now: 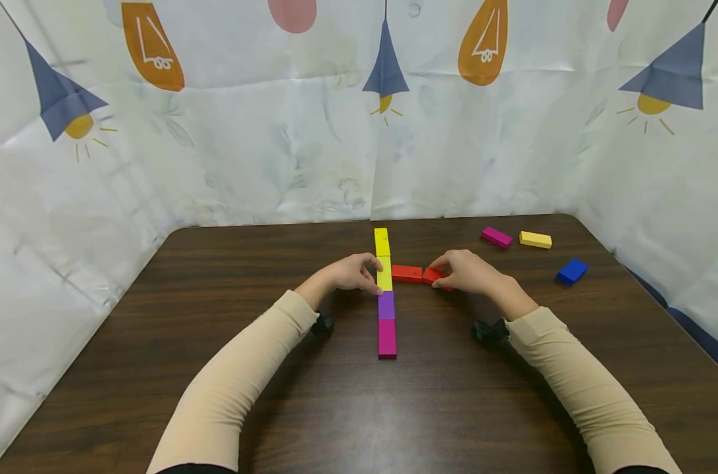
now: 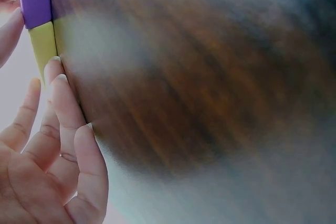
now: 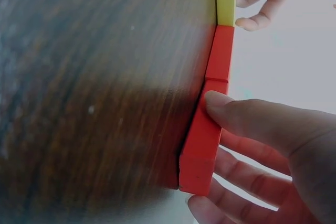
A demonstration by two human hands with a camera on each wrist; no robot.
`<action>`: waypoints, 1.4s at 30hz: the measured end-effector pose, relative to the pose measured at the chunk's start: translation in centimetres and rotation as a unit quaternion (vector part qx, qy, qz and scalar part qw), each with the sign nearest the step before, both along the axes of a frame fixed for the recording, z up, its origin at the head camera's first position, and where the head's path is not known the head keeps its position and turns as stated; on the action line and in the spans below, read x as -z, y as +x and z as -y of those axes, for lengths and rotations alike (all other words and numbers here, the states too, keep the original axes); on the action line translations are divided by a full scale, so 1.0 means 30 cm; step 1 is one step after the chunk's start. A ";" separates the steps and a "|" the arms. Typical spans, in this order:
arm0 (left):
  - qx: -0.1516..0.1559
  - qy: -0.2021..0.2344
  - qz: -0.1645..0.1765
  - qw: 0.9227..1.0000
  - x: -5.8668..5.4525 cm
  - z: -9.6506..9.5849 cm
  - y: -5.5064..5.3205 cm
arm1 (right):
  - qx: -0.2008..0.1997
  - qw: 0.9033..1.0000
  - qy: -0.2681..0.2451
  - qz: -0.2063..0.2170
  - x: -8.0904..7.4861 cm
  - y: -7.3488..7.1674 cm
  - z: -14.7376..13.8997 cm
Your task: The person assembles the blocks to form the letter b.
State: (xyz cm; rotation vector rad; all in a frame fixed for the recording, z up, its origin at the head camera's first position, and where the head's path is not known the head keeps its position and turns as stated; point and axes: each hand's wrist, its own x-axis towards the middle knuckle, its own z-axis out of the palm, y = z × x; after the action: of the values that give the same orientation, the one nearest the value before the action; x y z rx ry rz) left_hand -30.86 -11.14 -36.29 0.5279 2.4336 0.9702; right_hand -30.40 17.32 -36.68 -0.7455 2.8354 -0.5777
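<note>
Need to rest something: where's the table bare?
Bare table: left of the left sleeve; between it and the right sleeve, nearer than the lined-up magenta block. Crowded: around the left hand, right hand and red blocks; far right, three loose blocks.

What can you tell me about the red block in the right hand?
The red block is a plain oblong with straight edges and a smooth-looking surface; whether wood or plastic, I can't tell. It appears to lie on the dark table, end to end with, and slightly askew from, the other red block. The right hand holds it between thumb and fingers.
</note>
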 end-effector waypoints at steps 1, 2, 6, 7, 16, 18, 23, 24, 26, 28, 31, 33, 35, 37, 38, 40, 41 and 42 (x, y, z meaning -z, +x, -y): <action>0.001 0.001 0.001 1.000 0.001 0.000 0.000 | 0.000 1.000 0.000 0.000 0.001 0.000 0.000; 0.000 0.001 0.001 1.000 0.001 0.000 0.000 | 0.001 1.000 0.000 0.000 0.001 0.000 -0.001; 0.002 0.000 0.000 1.000 0.001 0.001 0.001 | 0.000 1.000 -0.002 0.002 -0.001 0.002 0.001; 0.002 -0.001 -0.001 1.000 0.000 0.001 0.000 | 0.000 1.000 -0.002 0.002 -0.001 0.002 0.002; -0.002 -0.005 0.001 1.000 -0.002 0.000 -0.001 | 0.002 1.000 -0.006 0.017 -0.003 0.001 0.000; -0.003 -0.005 0.001 1.000 -0.002 -0.001 -0.001 | 0.001 1.000 -0.005 0.022 -0.005 0.001 -0.004; -0.002 -0.002 0.004 1.000 -0.002 0.000 -0.001 | -0.002 1.000 -0.004 0.030 -0.005 0.005 -0.019; -0.001 -0.001 0.004 1.000 -0.002 0.000 0.000 | -0.002 0.999 -0.005 0.031 -0.005 0.006 -0.022; 0.000 0.000 0.003 1.000 -0.002 0.000 0.001 | -0.003 0.999 -0.007 0.032 -0.007 0.008 -0.025; 0.001 0.000 0.003 1.000 -0.002 0.000 0.001 | -0.004 0.999 -0.009 0.031 -0.009 0.011 -0.027; 0.002 -0.001 0.000 1.000 0.000 0.000 0.000 | -0.005 1.000 -0.010 0.029 -0.007 0.016 -0.029; 0.003 -0.001 -0.001 1.000 0.001 0.001 0.000 | -0.005 1.000 -0.010 0.027 -0.006 0.018 -0.029; 0.003 0.001 -0.001 1.000 0.001 0.002 0.000 | -0.005 1.000 -0.010 0.027 -0.005 0.020 -0.028; 0.004 0.002 -0.001 1.000 0.002 0.002 0.000 | -0.006 1.000 -0.010 0.026 -0.005 0.022 -0.028; 0.003 0.002 0.000 1.000 0.002 0.002 0.000 | -0.007 1.000 -0.010 0.026 -0.005 0.023 -0.029; 0.002 0.003 0.001 1.000 0.002 0.002 0.000 | -0.009 1.000 -0.009 0.024 -0.005 0.024 -0.029; 0.003 0.004 0.000 1.000 0.001 0.002 0.000 | -0.009 1.000 -0.009 0.023 -0.006 0.024 -0.030; 0.004 0.005 0.000 1.000 0.001 0.001 0.000 | -0.010 1.000 -0.008 0.022 -0.007 0.025 -0.030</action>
State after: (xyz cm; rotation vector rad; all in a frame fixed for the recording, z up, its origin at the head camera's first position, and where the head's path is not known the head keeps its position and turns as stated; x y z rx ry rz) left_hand -30.87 -11.19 -36.32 0.5404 2.4268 0.9802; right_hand -29.65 18.21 -36.47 -0.7521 2.7835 -0.6076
